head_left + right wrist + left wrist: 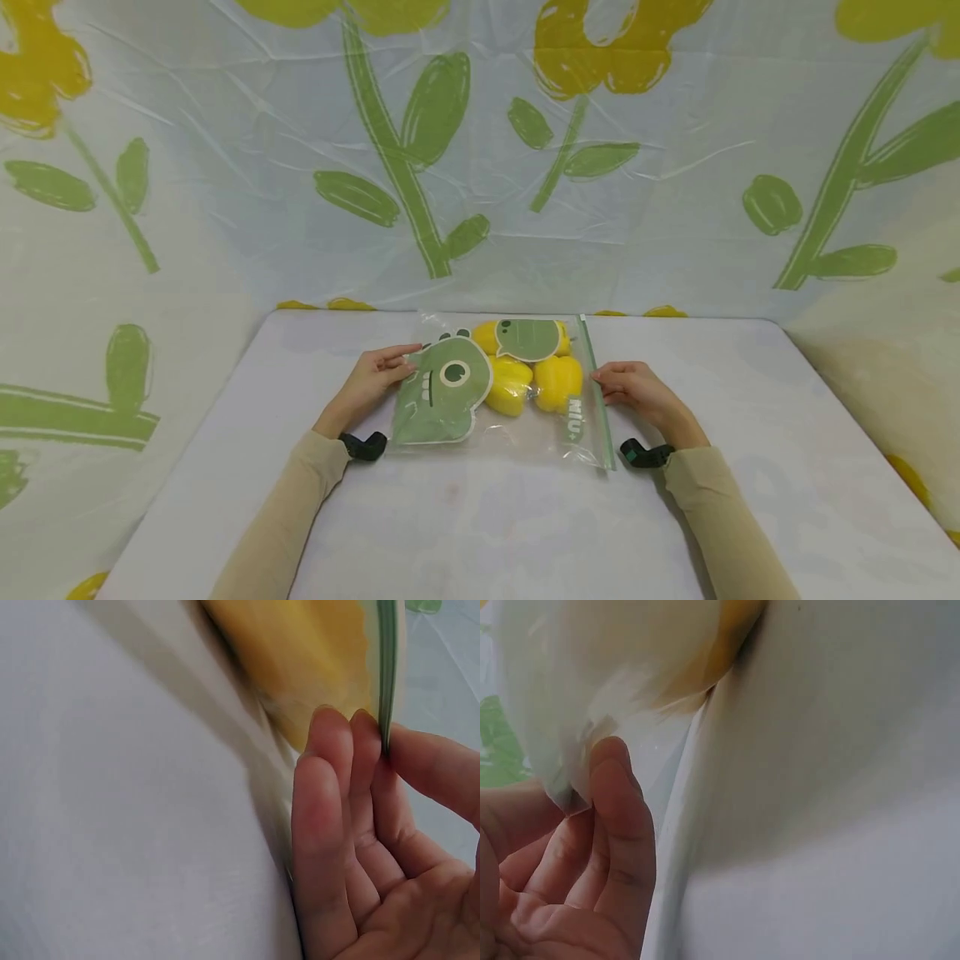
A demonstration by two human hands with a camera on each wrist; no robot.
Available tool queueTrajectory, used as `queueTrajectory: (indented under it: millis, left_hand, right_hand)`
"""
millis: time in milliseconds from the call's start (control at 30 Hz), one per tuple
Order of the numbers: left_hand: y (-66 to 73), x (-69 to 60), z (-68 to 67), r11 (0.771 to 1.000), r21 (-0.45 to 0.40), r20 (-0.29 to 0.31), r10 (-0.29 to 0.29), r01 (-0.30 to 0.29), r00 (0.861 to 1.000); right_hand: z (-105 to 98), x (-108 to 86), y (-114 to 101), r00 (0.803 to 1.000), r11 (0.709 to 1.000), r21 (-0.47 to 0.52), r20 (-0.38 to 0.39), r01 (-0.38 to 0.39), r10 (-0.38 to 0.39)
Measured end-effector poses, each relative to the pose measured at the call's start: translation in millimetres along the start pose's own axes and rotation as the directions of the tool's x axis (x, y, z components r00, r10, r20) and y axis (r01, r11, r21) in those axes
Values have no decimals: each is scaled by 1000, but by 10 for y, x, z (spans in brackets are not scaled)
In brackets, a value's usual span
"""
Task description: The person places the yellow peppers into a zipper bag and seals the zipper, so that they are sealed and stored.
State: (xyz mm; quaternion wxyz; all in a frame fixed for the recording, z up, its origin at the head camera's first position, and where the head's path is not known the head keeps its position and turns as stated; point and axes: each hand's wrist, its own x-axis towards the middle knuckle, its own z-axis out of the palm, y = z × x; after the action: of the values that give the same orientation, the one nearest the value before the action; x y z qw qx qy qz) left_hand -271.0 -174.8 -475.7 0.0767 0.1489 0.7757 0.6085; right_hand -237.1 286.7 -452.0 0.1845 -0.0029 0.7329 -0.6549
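Note:
A clear zip bag (pixel 487 437) with a green cartoon dinosaur print lies on the table, its green zip edge toward the right. Inside it are three yellow bell peppers (pixel 557 383), one partly covered by the print. My left hand (pixel 375 379) pinches the bag's left side between thumb and fingers; in the left wrist view a fold of the plastic (pixel 574 776) shows in that pinch. At the other end my right hand (pixel 637 390) pinches the zip edge, and the right wrist view shows the green zip strip (pixel 387 675) between thumb and fingertips.
The white tabletop (pixel 480 533) stretches around the bag. A floral cloth (pixel 247 183) hangs behind the table and along its sides. Each wrist wears a small black camera, one on the left wrist (pixel 365 447) and one on the right wrist (pixel 645 454).

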Motion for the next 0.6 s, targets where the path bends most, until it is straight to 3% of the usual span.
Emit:
queueTrajectory:
  millis: [433, 600]
  left_hand:
    - [5, -6, -90, 998, 20, 8, -59, 59, 998]
    - [51, 36, -144, 997, 75, 41, -32, 29, 999]
  right_hand:
    - [48, 19, 9, 1000, 1000, 16, 11, -2, 1]
    - [2, -46, -150, 1000, 988, -156, 26, 16, -12]
